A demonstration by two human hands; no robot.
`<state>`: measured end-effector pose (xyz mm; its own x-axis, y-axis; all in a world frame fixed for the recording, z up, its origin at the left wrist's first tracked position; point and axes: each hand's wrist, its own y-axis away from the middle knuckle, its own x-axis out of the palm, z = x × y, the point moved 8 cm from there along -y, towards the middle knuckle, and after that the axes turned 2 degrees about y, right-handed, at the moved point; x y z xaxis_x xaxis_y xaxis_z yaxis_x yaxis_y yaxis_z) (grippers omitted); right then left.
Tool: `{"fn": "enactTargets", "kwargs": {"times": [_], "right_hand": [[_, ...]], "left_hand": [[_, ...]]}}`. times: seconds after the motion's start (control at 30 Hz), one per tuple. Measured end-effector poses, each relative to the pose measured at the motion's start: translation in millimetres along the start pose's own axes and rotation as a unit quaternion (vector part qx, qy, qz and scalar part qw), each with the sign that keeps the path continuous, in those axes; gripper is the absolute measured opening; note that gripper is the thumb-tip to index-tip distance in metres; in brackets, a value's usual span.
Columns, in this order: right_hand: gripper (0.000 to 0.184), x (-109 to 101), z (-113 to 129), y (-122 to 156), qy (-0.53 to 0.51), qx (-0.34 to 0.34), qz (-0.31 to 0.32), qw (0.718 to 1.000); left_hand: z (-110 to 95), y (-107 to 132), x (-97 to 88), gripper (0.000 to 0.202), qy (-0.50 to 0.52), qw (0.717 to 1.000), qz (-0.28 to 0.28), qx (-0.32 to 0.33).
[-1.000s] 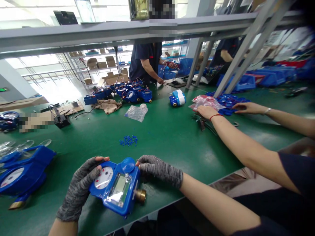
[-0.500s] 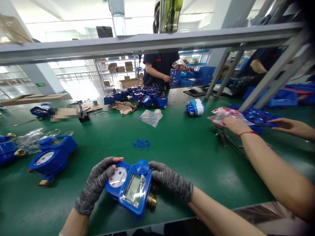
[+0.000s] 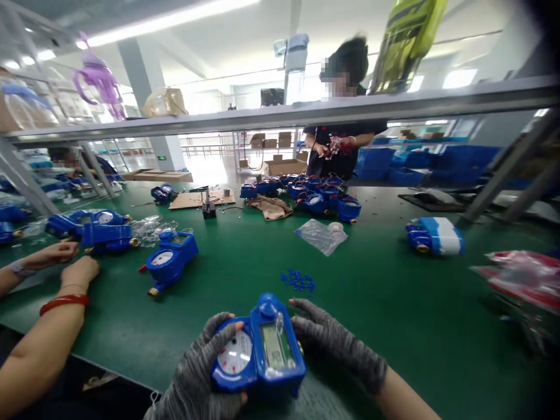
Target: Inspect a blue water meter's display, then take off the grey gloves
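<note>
Blue water meter (image 3: pixel 258 356), near tabletop (image 3: pixel 371 303) edge: gripped both sides by gloved left hand (image 3: pixel 201 373) and right hand (image 3: pixel 332 344), fingers curled. Step: face inspection, likely; next needs steady turning.

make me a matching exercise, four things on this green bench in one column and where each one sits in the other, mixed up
Things
1. blue water meter with a grey display
2. clear plastic bag
3. little blue caps
4. blue and white meter

Places
a. lying alone, far right
b. loose heap just beyond the hands
c. between the gloved left hand and right hand
d. flat, before the meter row

Pairs: 1-c, 2-d, 3-b, 4-a
</note>
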<state>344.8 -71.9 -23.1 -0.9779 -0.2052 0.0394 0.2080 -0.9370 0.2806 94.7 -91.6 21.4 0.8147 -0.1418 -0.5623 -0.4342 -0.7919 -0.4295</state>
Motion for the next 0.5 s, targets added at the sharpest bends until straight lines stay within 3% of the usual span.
{"fn": "enactTargets", "kwargs": {"times": [0.1,0.23,0.4,0.5], "right_hand": [[0.078,-19.7,-12.5,3.3,0.025,0.016,-0.060,0.998],[0.082,-31.8,-24.5,14.2,0.046,0.010,-0.103,0.994],[0.080,-29.5,-26.2,18.5,0.054,-0.018,-0.106,0.993],[0.070,-29.6,-27.0,17.5,0.052,-0.051,-0.121,0.990]], "left_hand": [[25.0,-13.4,-25.4,0.073,-0.119,0.987,-0.089,-0.064],[56.4,-47.3,-63.2,0.067,-0.279,0.943,-0.144,-0.113],[77.5,-76.8,-92.6,0.072,-0.462,0.876,-0.114,-0.084],[77.4,-80.9,-100.0,0.067,-0.472,0.871,-0.087,-0.104]]}}
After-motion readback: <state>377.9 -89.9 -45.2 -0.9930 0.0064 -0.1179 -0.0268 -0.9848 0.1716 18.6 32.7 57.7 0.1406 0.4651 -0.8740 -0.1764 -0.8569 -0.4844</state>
